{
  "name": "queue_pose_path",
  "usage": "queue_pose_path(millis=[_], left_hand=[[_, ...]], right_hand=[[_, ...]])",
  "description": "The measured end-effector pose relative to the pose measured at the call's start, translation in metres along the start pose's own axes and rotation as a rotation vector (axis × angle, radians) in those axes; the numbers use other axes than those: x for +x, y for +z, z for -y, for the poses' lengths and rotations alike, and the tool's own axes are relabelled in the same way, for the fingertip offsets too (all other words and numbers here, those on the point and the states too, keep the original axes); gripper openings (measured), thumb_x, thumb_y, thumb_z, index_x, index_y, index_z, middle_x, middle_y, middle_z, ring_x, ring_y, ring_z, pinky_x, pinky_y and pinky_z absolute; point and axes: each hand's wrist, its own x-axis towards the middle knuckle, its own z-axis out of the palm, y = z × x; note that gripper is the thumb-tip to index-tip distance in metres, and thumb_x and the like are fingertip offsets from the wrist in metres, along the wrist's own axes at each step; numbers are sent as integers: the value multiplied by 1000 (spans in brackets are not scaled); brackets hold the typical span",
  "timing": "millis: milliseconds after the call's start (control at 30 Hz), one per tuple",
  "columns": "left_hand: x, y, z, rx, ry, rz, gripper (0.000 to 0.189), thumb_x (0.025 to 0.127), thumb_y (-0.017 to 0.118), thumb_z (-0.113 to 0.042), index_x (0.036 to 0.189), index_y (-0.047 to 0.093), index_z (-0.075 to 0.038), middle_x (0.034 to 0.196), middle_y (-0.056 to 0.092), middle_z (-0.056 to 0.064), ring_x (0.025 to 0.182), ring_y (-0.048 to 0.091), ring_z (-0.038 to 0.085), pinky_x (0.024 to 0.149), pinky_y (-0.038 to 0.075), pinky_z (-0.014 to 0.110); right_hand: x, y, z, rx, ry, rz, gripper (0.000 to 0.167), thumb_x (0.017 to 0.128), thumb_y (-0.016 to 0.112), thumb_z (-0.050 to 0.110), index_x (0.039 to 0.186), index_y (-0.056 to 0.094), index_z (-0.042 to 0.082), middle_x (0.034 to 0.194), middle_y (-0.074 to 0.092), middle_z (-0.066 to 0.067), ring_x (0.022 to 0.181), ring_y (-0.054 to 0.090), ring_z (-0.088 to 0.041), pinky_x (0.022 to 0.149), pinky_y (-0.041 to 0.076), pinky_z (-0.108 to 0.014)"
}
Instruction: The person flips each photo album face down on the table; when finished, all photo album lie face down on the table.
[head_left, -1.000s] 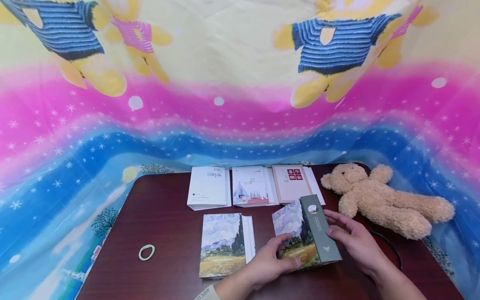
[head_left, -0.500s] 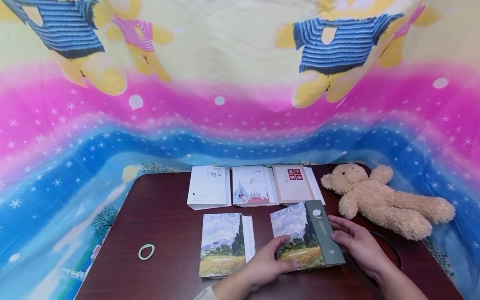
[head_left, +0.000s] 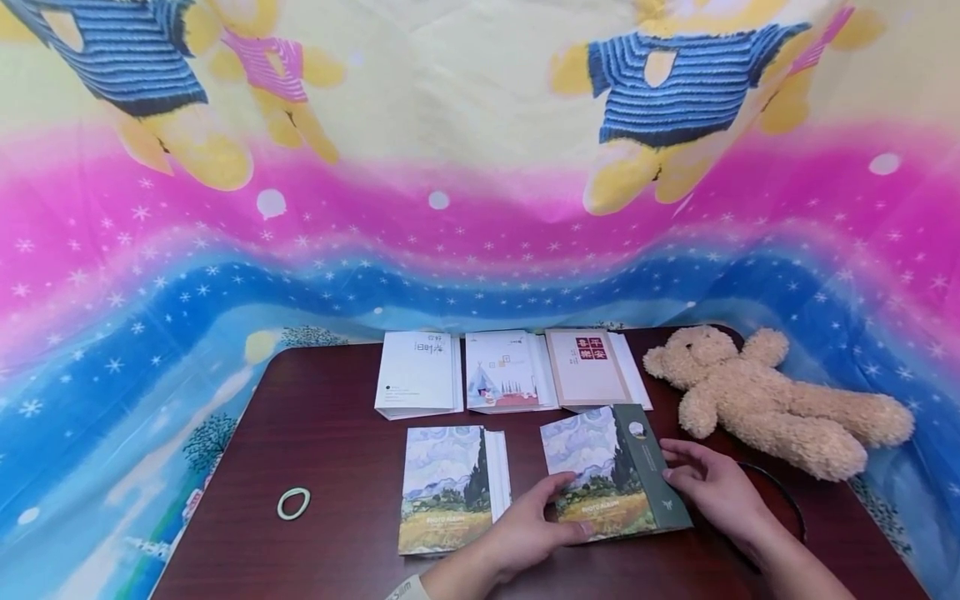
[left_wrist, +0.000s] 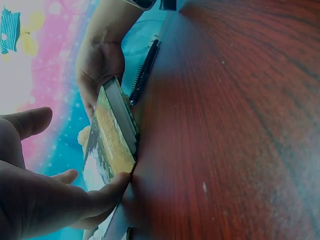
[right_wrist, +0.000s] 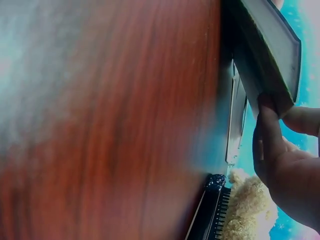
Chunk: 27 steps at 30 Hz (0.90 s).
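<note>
A photo album (head_left: 600, 479) with a painted landscape cover and dark green spine lies tilted on the table, its spine side raised. My right hand (head_left: 716, 487) pinches the spine edge; in the right wrist view the thumb (right_wrist: 302, 120) is on one side of the album and fingers (right_wrist: 270, 120) are on the other. At the album's left edge, my left hand (head_left: 536, 517) touches with fairly straight fingers (left_wrist: 107, 195), the thumb (left_wrist: 32, 122) held apart from the cover in the left wrist view. A matching photo album (head_left: 442, 487) lies left, partly behind my left forearm.
Along the back stand a white album (head_left: 416, 371), an album with a tent picture (head_left: 498, 367) and a beige album (head_left: 585, 371). A teddy bear (head_left: 772, 396) lies at right. A black toothed headband (head_left: 783, 492) is beside my right wrist. A pale green ring (head_left: 293, 504) lies left.
The held album's spine side has come down and the cover lies flatter. My right hand has moved slightly down and right with it; the left hand has barely moved.
</note>
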Motion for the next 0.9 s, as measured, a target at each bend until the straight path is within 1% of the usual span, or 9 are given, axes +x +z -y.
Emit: queue_pose_path(millis=[100, 233, 333, 467, 567, 633, 733, 800, 900], left_hand=[[1, 0, 1, 1, 3, -5, 72, 85, 84, -20, 150, 53, -16, 149, 54, 7, 142, 44, 30, 119, 29, 56], [2, 0, 2, 2, 7, -12, 72, 85, 83, -18, 150, 53, -16, 149, 55, 6, 141, 44, 29, 118, 30, 55], [2, 0, 3, 4, 6, -12, 72, 85, 83, -18, 150, 53, -16, 149, 54, 6, 141, 44, 30, 118, 30, 56], [1, -1, 2, 22, 4, -12, 72, 86, 83, -20, 151, 52, -17, 151, 53, 6, 144, 42, 31, 119, 29, 56], [1, -1, -1, 36, -2, -15, 72, 86, 83, -21, 151, 52, -19, 152, 52, 7, 145, 41, 31, 119, 29, 57], [0, -1, -3, 36, -8, -16, 71, 86, 82, -21, 151, 52, -19, 152, 52, 8, 145, 40, 32, 119, 28, 58], [1, -1, -5, 28, -17, -10, 70, 87, 82, -21, 151, 53, -20, 153, 51, 9, 146, 39, 34, 119, 27, 61], [1, -1, -6, 22, -22, -6, 70, 87, 81, -21, 151, 53, -20, 154, 50, 9, 146, 38, 36, 118, 27, 62], [2, -1, -6, 19, -26, -3, 69, 88, 81, -21, 151, 53, -21, 154, 50, 10, 146, 38, 37, 118, 27, 63]], right_hand=[[0, 0, -2, -53, 7, 11, 59, 99, 71, 17, 149, 49, -5, 135, 62, -23, 100, 70, -19, 74, 57, -30], [2, -1, -3, -119, -9, 25, 59, 98, 72, 18, 147, 51, -6, 131, 65, -21, 98, 70, -19, 72, 57, -29], [3, -1, -2, -138, -19, 44, 59, 97, 73, 18, 146, 51, -7, 129, 66, -21, 95, 70, -19, 71, 56, -29], [3, -1, -1, -126, -21, 96, 63, 97, 74, 19, 147, 48, -11, 129, 66, -21, 93, 71, -19, 71, 56, -29], [3, -1, -1, -143, -36, 128, 65, 97, 74, 21, 147, 47, -12, 127, 67, -19, 92, 70, -18, 71, 55, -29], [4, -1, -1, -171, -37, 137, 66, 97, 74, 24, 147, 48, -11, 120, 69, -16, 91, 69, -18, 71, 54, -29], [3, -1, -1, -223, -35, 127, 67, 96, 75, 29, 147, 50, -7, 110, 72, -8, 91, 67, -16, 71, 52, -29], [2, 0, 0, -254, -65, 128, 67, 97, 74, 30, 146, 50, -8, 104, 72, -5, 90, 66, -15, 70, 51, -29], [0, 2, 1, -289, -108, 116, 67, 96, 75, 31, 146, 51, -6, 101, 70, -3, 87, 65, -13, 70, 50, -28]])
